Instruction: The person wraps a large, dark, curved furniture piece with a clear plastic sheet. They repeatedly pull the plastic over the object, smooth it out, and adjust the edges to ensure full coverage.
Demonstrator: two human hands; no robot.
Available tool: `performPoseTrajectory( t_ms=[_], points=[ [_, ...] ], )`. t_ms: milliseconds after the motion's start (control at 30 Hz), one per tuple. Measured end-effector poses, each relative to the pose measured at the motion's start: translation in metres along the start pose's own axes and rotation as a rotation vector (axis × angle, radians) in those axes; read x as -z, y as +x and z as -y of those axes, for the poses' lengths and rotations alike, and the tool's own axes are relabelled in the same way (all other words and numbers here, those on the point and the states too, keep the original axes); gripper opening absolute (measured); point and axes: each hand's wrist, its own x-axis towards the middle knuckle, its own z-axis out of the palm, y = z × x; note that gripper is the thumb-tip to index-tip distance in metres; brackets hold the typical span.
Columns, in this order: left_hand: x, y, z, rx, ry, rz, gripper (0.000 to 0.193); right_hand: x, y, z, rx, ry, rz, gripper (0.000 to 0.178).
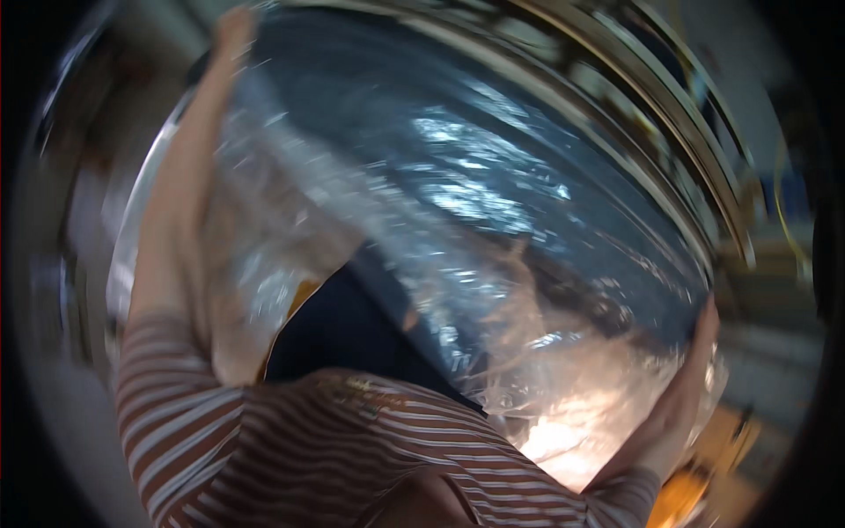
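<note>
A large dark blue-grey piece, broad and flat-looking, [370, 97] spans most of the view between my outstretched arms. Loose, shiny clear plastic film [475, 198] covers it and hangs in creases toward my body. At its far left corner, my left hand [236, 35] grips the edge, blurred by motion. My right hand [706, 327] is closed at the right edge, its fingers partly hidden behind the wrapped piece. What lies inside the film cannot be made out further.
Long wooden rails or a rack [678, 150] run beyond the far right edge. A yellow cord [781, 198] hangs at the right. Low at the right is an orange-yellow object [682, 493]. A bright glow shows through the film near my right forearm.
</note>
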Motion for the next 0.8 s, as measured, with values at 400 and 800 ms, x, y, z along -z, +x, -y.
performPoseTrajectory(
  t_ms=[400,800],
  points=[
    [-0.053,-0.037,-0.074,0.101,-0.14,-0.027,0.023,0.058,-0.411,0.408,1.24,0.933,0.959,0.022],
    [-0.059,-0.033,-0.06,0.132,0.041,-0.312,0.024,-0.019,-0.539,0.449,1.2,0.84,2.052,0.014]
  ],
)
